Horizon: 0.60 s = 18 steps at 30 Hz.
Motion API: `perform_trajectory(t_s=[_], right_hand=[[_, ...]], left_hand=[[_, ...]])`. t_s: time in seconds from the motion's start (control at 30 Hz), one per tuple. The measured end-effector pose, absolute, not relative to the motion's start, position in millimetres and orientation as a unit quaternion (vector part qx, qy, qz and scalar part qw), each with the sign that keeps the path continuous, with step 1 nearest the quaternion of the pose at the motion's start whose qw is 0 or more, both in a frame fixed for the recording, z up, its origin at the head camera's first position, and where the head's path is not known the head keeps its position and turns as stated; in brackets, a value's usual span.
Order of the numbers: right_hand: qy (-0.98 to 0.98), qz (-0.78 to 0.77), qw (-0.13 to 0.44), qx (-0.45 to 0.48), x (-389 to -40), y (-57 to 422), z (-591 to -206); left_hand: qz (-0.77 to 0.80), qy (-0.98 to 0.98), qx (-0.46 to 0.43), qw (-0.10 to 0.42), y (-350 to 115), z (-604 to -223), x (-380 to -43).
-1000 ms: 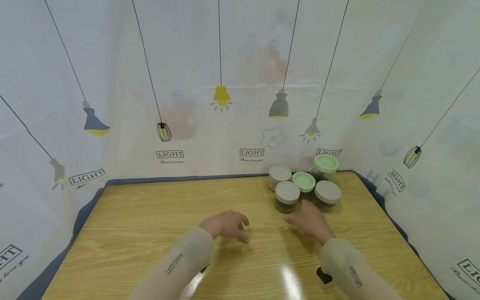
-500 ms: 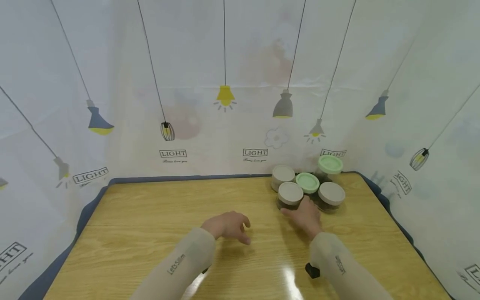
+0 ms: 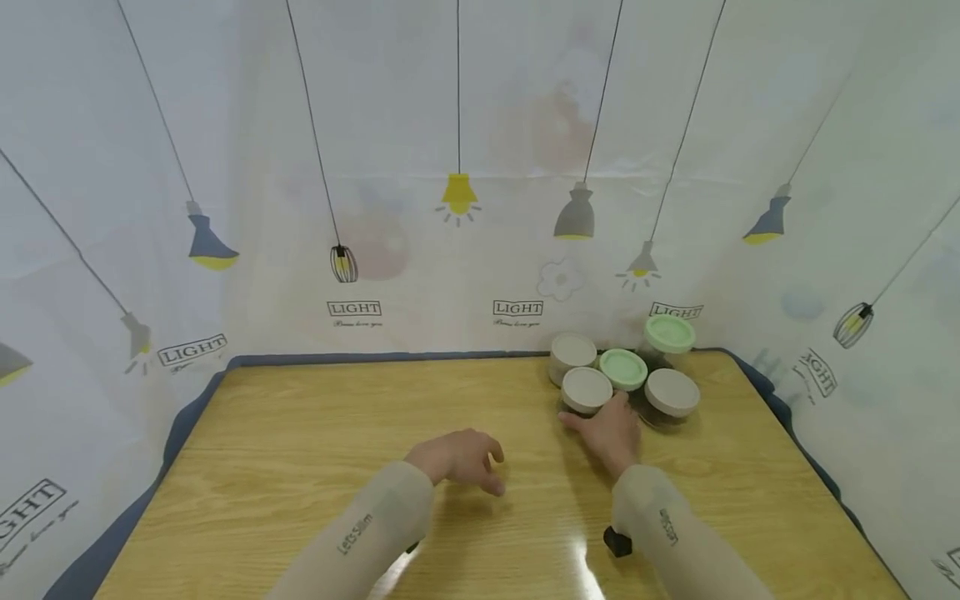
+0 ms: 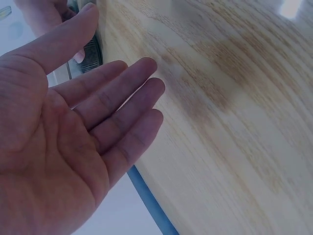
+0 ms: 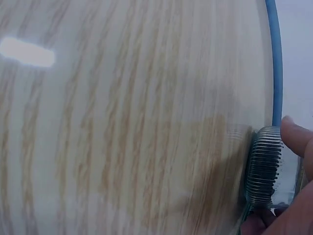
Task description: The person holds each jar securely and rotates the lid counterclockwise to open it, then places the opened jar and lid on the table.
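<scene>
While the left hand [image 3: 459, 458] hangs loose, the right hand [image 3: 609, 433] grips the near jar [image 3: 587, 389]

Upright on the wooden table [image 3: 337, 442], the near jar sits inside the curve of the person's right hand: thumb on one side of the ribbed glass, fingers round the other, only partly apart, just below its pale lid. To the person's left of the near jar, and closer to the body, the left hand hovers with fingers gently bent and relaxed, palm bare, well apart from the glass.

Just behind the near jar I see a second pale-lidded jar [image 3: 572, 352]. Behind it and to its right is a small green-lidded jar [image 3: 622, 368]; farther back on that side, a higher green lid [image 3: 670, 335] shows. Straight to the right of the near jar, past the gripping fingers, is a third pale-lidded jar [image 3: 672, 392].
</scene>
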State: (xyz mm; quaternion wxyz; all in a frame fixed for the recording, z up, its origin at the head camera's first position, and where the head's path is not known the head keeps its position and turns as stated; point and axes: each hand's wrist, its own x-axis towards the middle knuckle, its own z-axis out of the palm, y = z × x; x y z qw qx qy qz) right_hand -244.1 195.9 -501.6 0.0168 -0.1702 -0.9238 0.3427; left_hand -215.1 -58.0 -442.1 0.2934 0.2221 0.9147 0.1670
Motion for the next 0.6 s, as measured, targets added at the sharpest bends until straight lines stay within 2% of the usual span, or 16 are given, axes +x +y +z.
perform_trajectory(t_s=[0.3, 0.6], right_hand=[[-0.912, 0.366, 0.009, -0.184, -244.7, 193.7, -505.7], [-0.914, 0.385, 0.046, -0.121, -238.7, 198.3, -508.4]], left_hand=[[0.165, 0.916, 0.222, 0.29, -60.9, -442.6, -213.6], [0.171, 0.917, 0.22, 0.286, -65.8, -443.5, -212.3]])
